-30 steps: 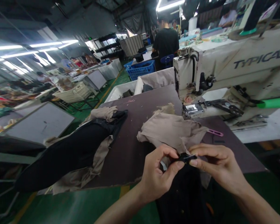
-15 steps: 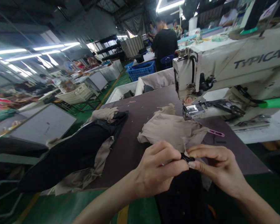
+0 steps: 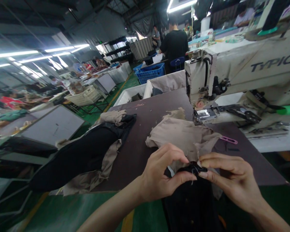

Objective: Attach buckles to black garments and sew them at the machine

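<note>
My left hand (image 3: 163, 175) and my right hand (image 3: 228, 178) meet at the near edge of the brown worktable (image 3: 145, 129). Both pinch a small black fabric piece (image 3: 194, 169) between thumb and fingers. A black garment (image 3: 190, 206) hangs down from the pinch toward me. Just behind my fingers lies a crumpled beige fabric (image 3: 183, 135), reaching up to the needle plate of the cream sewing machine (image 3: 234, 80) at the right.
A heap of black and beige cloth (image 3: 87, 154) drapes off the table's left edge. A pink clip (image 3: 228, 140) lies right of the beige fabric. Behind are white bins (image 3: 132, 93), a blue crate (image 3: 151, 71) and a person in black (image 3: 174, 45) standing with their back turned.
The view has shifted slightly right. My left thumb and fingers have re-gripped the black piece, and both hands stay at the same spot on the table's edge.
</note>
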A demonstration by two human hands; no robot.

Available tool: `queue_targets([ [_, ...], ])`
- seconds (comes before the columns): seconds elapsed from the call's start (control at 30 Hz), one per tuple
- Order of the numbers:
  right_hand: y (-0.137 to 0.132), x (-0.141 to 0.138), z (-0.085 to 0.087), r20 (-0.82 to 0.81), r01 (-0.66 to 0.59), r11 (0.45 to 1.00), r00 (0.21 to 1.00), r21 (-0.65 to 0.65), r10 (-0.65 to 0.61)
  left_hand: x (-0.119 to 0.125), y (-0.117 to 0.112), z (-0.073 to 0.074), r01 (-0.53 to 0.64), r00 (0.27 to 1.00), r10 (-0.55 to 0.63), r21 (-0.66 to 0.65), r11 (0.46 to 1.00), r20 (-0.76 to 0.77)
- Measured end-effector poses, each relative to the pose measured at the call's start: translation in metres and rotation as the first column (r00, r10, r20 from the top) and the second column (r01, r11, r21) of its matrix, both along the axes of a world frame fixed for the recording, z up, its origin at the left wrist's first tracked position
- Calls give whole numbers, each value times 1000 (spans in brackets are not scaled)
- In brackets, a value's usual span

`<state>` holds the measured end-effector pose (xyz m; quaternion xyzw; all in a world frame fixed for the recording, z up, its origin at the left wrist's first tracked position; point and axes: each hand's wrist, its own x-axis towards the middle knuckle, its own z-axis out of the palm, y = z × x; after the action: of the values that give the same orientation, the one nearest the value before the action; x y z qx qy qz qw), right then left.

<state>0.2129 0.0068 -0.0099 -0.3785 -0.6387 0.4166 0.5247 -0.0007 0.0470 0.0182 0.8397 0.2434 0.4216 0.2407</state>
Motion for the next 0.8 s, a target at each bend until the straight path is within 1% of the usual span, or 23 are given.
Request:
queue_targets([
  [0.07,0,0,-1,-7,4,1000,1000,7,-4,0,0,1,15,1000,-17,-58,998,-21],
  [0.17,0,0,-2,-18,0,1000,1000,8,0,0,0,6,40,999,-42,-88,995,-23],
  [0.27,1,1,-1,-12,-19,1000,1000,12,20,1,-1,12,60,995,-72,-170,984,-67],
  [0.3,1,1,-1,-9,-20,1000,1000,11,20,1,0,13,61,994,-76,-166,984,-84],
  [0.33,2,1,0,-7,-22,1000,1000,6,22,0,0,15,59,992,-73,-125,990,-107],
  [0.4,4,2,-1,-7,-20,1000,1000,-1,20,-1,-1,17,55,982,-45,47,997,-182],
  [0.47,4,2,-2,-4,-19,1000,1000,12,19,-3,-2,19,62,957,4,216,975,-291],
  [0.5,4,2,-2,-2,-19,1000,1000,22,19,-4,-3,19,68,941,26,263,963,-339],
  [0.57,4,1,-3,-2,-16,999,1000,38,16,-6,-5,19,85,919,44,309,947,-391],
  [0.63,4,0,-3,-1,-13,999,1000,34,13,-6,-8,19,78,925,60,342,936,-375],
  [0.73,4,-1,-2,4,2,1000,1000,29,-2,-4,-14,20,22,936,110,370,929,-333],
  [0.8,4,-2,-2,18,24,999,1000,35,-25,-3,-17,22,1,924,155,409,913,-349],
])
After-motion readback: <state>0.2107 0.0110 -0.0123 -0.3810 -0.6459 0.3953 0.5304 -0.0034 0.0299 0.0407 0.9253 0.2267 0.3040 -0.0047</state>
